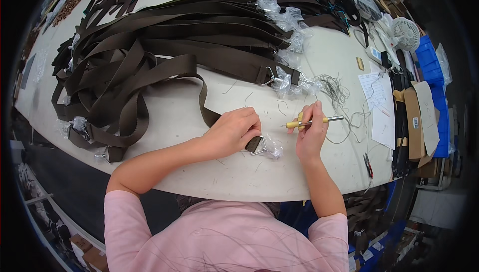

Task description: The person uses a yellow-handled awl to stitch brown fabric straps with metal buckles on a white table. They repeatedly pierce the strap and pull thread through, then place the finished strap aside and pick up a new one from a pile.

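My left hand [232, 131] is closed on the end of a dark brown webbing strap [210, 115], just beside a triangular metal buckle [257, 152] with crumpled clear plastic [272, 147] on it. In my right hand [312, 137] is a slim tool [333, 119] with yellow grip parts and a metal shaft, held level above the table [244, 177] to the right of the buckle. Loops of more brown straps [179, 47] lie beyond and to the left, many ends bagged in clear plastic.
At the right are loose threads [335, 92], papers [379, 125], red-and-black snips [368, 166], a small fan [404, 35], a cardboard box [412, 122] and blue bins [431, 60]. More straps with turquoise hardware [339, 15] lie at the far edge.
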The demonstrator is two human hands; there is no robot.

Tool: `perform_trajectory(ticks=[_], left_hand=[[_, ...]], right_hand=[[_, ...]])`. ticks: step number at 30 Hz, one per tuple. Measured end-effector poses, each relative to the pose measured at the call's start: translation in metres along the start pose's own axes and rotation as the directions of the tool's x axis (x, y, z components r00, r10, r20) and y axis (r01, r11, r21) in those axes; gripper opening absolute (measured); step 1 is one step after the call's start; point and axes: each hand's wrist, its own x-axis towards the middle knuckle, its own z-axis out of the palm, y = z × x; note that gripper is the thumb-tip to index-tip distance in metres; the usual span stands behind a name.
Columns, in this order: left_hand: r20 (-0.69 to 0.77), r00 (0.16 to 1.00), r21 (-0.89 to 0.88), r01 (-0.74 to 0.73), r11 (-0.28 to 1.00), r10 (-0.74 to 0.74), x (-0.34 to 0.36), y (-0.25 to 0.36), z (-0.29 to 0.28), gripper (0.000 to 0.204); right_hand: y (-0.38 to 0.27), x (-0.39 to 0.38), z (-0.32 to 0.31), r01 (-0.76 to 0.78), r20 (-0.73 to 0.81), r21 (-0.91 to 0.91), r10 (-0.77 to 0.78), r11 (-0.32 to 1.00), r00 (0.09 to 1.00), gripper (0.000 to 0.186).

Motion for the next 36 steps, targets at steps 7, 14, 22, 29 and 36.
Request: perform_trajectory(ticks=[7, 14, 22, 29, 36], left_hand=[[-0.005, 1.0, 0.016, -0.009, 1.0, 0.009, -0.003, -0.002, -0.001, 0.008], [-0.007, 1.0, 0.056, 0.014, 0.998, -0.014, -0.002, 0.001, -0.002, 0.009], [0.012, 0.999, 0.048, 0.051, 0.998, -0.052, -0.001, 0.004, -0.003, 0.014], [0.02, 0.997, 0.028, 0.074, 0.997, -0.075, 0.0, 0.005, -0.006, 0.015], [0.149, 0.984, 0.016, -0.1, 0.995, 0.097, -0.035, -0.004, -0.032, 0.027]], right_hand=[[0.015, -0.014, 0.012, -0.127, 0.132, -0.237, 0.161, 0.963, 0.978, 0.054], [0.015, -0.016, 0.014, -0.128, 0.162, -0.281, 0.178, 0.951, 0.971, 0.053], [0.019, -0.016, 0.012, -0.122, 0.177, -0.279, 0.176, 0.953, 0.968, 0.05], [0.016, -0.015, 0.015, -0.132, 0.137, -0.231, 0.167, 0.964, 0.976, 0.051], [0.005, -0.004, 0.002, -0.064, 0.006, -0.047, 0.065, 0.997, 0.998, 0.05]])
